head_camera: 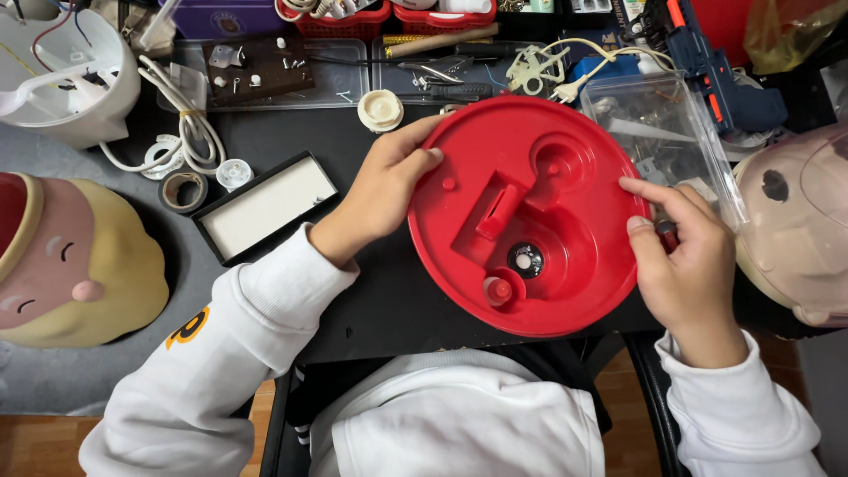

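The red round plate (pixel 530 216) is lying flat over the near edge of the dark table (pixel 371 309), held between both hands. The left hand (pixel 384 190) is gripping its upper-left rim, thumb on top, fingers curling behind. The right hand (pixel 685 261) is pinching the right rim, fingers bent around a small dark part. A clear plastic box (pixel 671 132) is sitting just beyond.

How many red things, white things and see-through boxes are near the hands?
Red: 1, the round red lid held by the left hand and right hand.
White: 2, the white tray and white cap.
See-through: 1, the clear box.
Total: 4
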